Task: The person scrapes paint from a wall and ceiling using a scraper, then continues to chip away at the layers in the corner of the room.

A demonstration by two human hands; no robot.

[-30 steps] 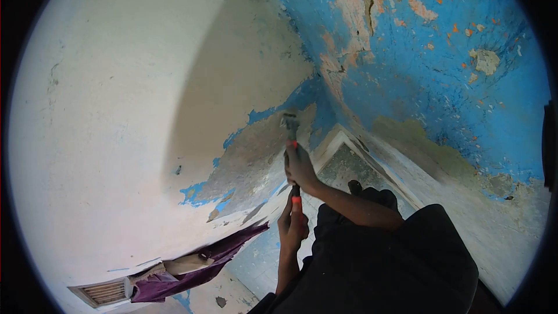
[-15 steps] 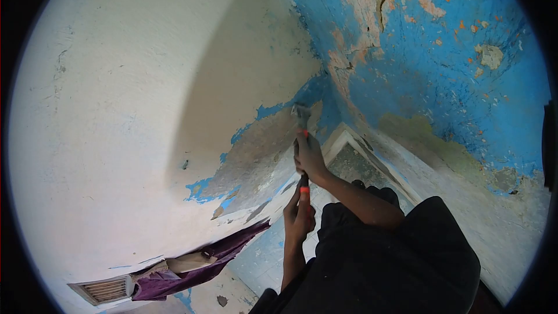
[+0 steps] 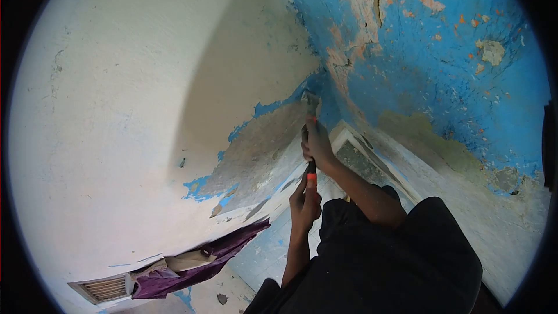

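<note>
Both of my hands are wrapped round one long-handled scraper (image 3: 312, 107), black with red-orange bands. My right hand (image 3: 318, 144) grips it high, just below the metal head. Lower down, my left hand (image 3: 304, 204) holds the end of the handle. The blade is at the cream wall (image 3: 244, 75), close to the corner, on the blue edge above a bare grey patch (image 3: 261, 142). Blur hides whether the blade touches the wall.
On the right stands a blue wall (image 3: 407, 75) with peeled, cracked plaster. A white-edged ledge (image 3: 347, 134) runs into the corner below. A purple cloth (image 3: 192, 273) hangs beside a vent grille (image 3: 104, 289) at the lower left. Floor tiles (image 3: 264, 253) show below.
The scraper and both of my hands have moved up and slightly right, toward the corner. Both hands keep their grip.
</note>
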